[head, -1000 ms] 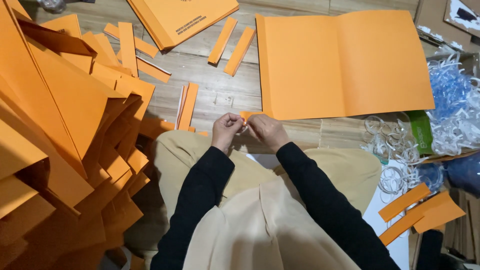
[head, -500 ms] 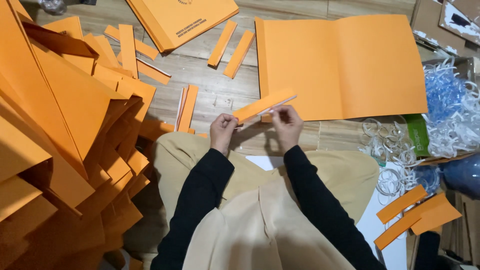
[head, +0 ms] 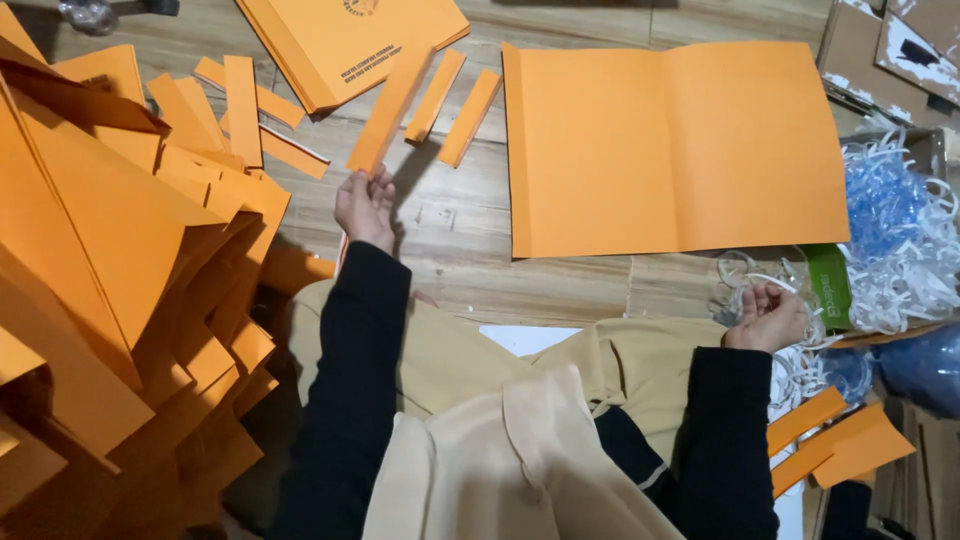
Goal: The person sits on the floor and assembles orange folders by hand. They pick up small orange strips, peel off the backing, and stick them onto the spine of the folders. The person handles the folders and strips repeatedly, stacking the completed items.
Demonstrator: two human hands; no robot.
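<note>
My left hand (head: 366, 205) pinches the near end of a long orange card strip (head: 390, 110) and holds it out over the wooden floor, pointing away toward two loose strips (head: 453, 105). My right hand (head: 768, 317) has gone out to the right, palm up with fingers curled, resting among clear plastic rings (head: 745, 275); whether it holds one I cannot tell. An open orange folder (head: 675, 150) lies flat ahead between the two hands.
A big heap of orange folders (head: 110, 270) fills the left side. A closed orange folder (head: 350, 40) lies at the top. Blue and white plastic fasteners (head: 895, 240) sit in a box on the right, with orange strips (head: 835, 440) below them.
Both hands were together on one strip by my knees. The left hand has carried the strip forward and left; the right hand let go and moved far right to the plastic rings.
</note>
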